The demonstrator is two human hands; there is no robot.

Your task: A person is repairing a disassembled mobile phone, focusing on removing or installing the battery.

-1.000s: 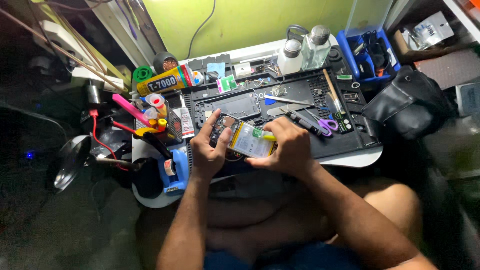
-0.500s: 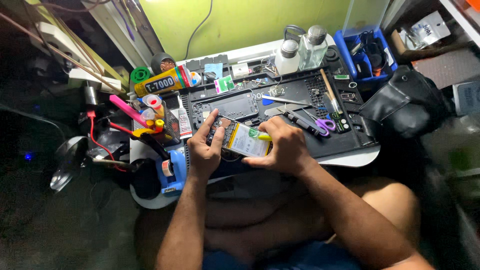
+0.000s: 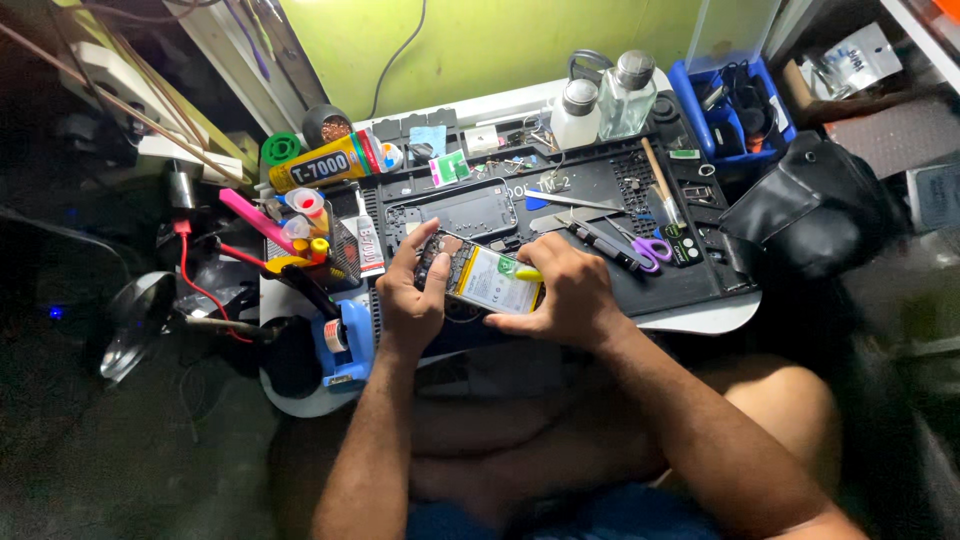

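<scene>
left hand (image 3: 410, 300) grips the near end of an opened phone (image 3: 478, 277), thumb pressed on its exposed insides; right hand (image 3: 560, 300) clasps the other end, fingers over the pale battery (a yellow tab shows by them). both hold it just above the black repair mat (image 3: 700, 270) on the worktop. behind it lies a back cover (image 3: 465, 212), purple-handled scissors (image 3: 648, 245) to the right, a yellow glue tube (image 3: 325, 162) farther left.

Both forearms bare, no sleeves. Left hand (image 3: 408, 305), right hand (image 3: 562, 300): no gloves, rings or watch seen. Knees and thighs bare below bench (image 3: 700, 318) edge. Blue shorts at lap, dark fold in middle.
</scene>
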